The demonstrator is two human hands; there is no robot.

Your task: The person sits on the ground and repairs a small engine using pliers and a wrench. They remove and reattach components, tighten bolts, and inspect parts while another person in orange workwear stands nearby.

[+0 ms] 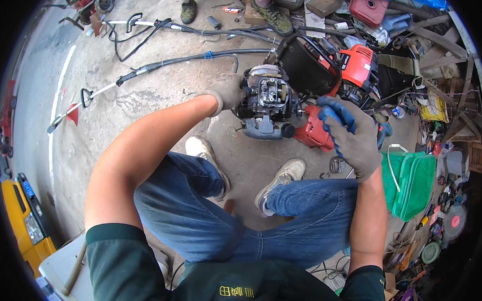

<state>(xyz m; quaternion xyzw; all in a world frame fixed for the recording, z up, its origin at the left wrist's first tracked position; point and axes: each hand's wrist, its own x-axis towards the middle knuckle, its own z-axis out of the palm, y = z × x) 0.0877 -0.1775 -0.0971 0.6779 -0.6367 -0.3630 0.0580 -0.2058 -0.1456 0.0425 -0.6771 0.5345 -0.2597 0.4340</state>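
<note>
A small stripped-down engine, its metal top mechanism exposed, rests on the concrete in front of my feet. My left hand, in a grey work glove, is closed on the engine's left side, with its fingertips partly hidden. To the engine's right, my right hand, in a grey glove with blue-coated fingers, is raised with its fingers curled together. Whatever it may hold is too hard to make out. A red plastic engine cover lies between the engine and my right hand.
Behind the engine lie a black backpack frame and another red engine. Long trimmer poles stretch to the left. A green bucket stands at right, beside piled scrap and wood. A person's shoe is at the far side.
</note>
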